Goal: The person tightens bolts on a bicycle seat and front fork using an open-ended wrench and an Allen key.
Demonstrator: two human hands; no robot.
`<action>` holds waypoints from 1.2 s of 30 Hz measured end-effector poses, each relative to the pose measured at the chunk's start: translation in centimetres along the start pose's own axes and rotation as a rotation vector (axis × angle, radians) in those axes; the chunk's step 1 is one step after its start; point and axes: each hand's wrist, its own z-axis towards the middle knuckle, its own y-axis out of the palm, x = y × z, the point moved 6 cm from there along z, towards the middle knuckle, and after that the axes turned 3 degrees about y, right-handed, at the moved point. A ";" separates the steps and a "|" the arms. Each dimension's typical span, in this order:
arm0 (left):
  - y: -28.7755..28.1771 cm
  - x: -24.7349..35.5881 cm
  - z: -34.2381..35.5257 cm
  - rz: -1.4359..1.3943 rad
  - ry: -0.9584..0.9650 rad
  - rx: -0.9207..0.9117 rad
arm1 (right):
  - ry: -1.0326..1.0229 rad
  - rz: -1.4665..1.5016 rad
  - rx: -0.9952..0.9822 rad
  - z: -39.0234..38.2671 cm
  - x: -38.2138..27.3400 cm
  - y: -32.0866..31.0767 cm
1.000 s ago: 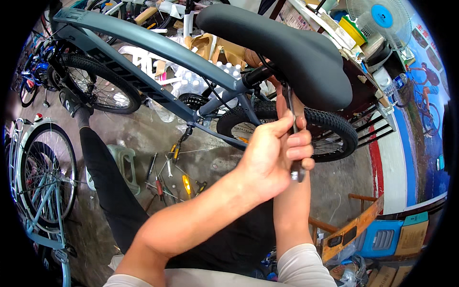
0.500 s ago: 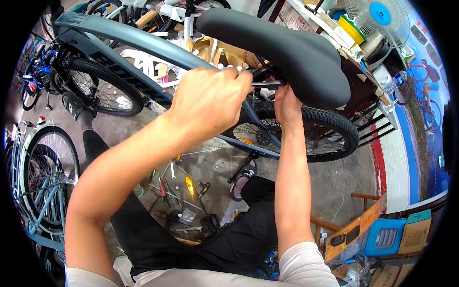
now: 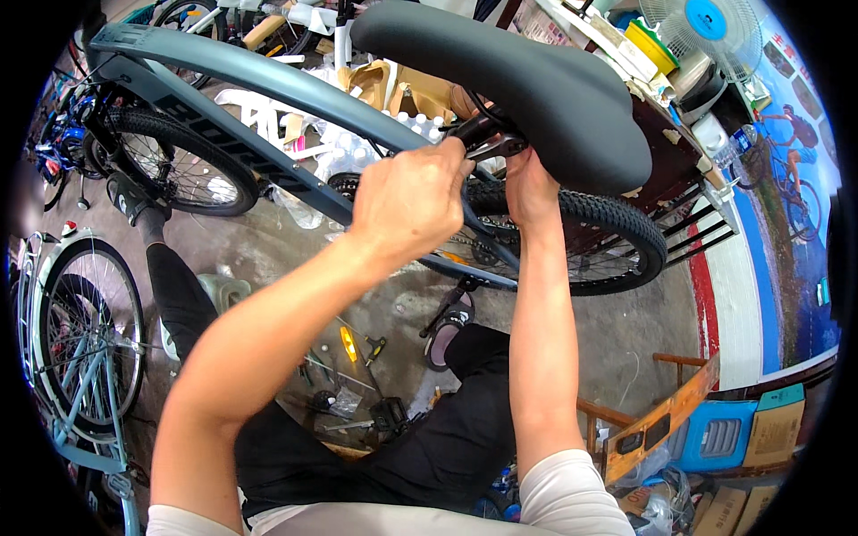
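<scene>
A black bike saddle (image 3: 527, 98) tops the seat post (image 3: 474, 127) of a grey-blue bicycle frame (image 3: 286, 85). My left hand (image 3: 411, 201) is closed around a metal wrench (image 3: 487, 147), whose far end reaches the clamp under the saddle. Beside that clamp, my right hand (image 3: 534, 192) is raised against the saddle's underside; its fingertips are hidden by the saddle. Behind my right forearm shows the knobby rear wheel (image 3: 617, 237).
Tools, among them a yellow-handled one (image 3: 348, 344), lie on the floor between my legs. A pale-blue bicycle (image 3: 85, 357) stands at the left. To the right are a wooden stool (image 3: 666, 429) and a blue plastic stool (image 3: 715, 435). Clear bottles (image 3: 420, 122) sit behind the frame.
My left hand has swung down and slightly right with the wrench, turning its handle lower. My right hand stays under the saddle. The view has shifted a little.
</scene>
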 end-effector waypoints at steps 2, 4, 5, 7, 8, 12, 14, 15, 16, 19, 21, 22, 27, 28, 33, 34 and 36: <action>1.9 0.1 -0.9 -0.106 -0.148 -0.015 | 0.005 -0.062 -0.025 0.2 0.2 -0.7; 3.9 0.8 -2.4 -0.434 -0.314 0.074 | -0.015 -0.120 -0.054 0.4 0.3 -0.9; 5.3 1.5 -3.1 -0.609 -0.405 0.094 | -0.026 -0.149 -0.062 0.5 0.7 -2.3; 7.2 4.6 -4.1 -1.308 -0.786 0.019 | -0.030 -0.156 -0.078 0.3 2.2 -4.4; 6.8 5.4 -4.4 -1.587 -0.940 0.039 | -0.011 -0.176 -0.108 0.3 3.3 -3.6; 4.9 11.0 -2.6 -2.497 -1.023 -0.041 | 0.015 -0.169 -0.094 -0.3 1.4 -3.5; 4.3 11.1 -2.7 -2.490 -1.064 -0.006 | 0.019 -0.145 -0.097 -0.3 1.6 -2.4; 4.2 11.2 -2.8 -2.497 -1.107 0.023 | 0.024 -0.142 -0.097 -0.5 1.6 -2.3; 4.3 10.9 -3.0 -2.539 -1.026 -0.010 | 0.027 -0.137 -0.095 -0.5 1.6 -2.3; 3.3 10.1 -3.9 -2.172 -1.147 -0.045 | 0.030 -0.130 -0.082 -0.3 1.2 -2.3; 2.4 9.3 -4.3 -2.088 -1.018 -0.173 | 0.028 -0.128 -0.071 -0.4 0.7 -2.4; 2.0 8.8 -4.2 -2.064 -1.001 -0.242 | 0.023 -0.131 -0.066 -0.3 0.4 -2.5; 0.0 6.1 -4.1 -1.920 -1.105 -0.275 | 0.003 -0.082 -0.050 0.2 1.4 -0.8; -0.5 5.7 -3.8 -1.835 -1.084 -0.292 | -0.005 -0.075 -0.036 0.0 1.2 -1.2; -2.9 2.3 -1.6 -1.263 -0.759 -0.417 | -0.053 -0.063 0.011 0.3 1.0 -0.5; -3.4 2.0 -1.1 -1.208 -0.770 -0.465 | -0.081 -0.091 0.027 0.3 0.8 -0.5; -3.8 1.1 -0.3 -1.170 -0.771 -0.573 | -0.112 -0.111 0.039 0.4 0.6 -0.5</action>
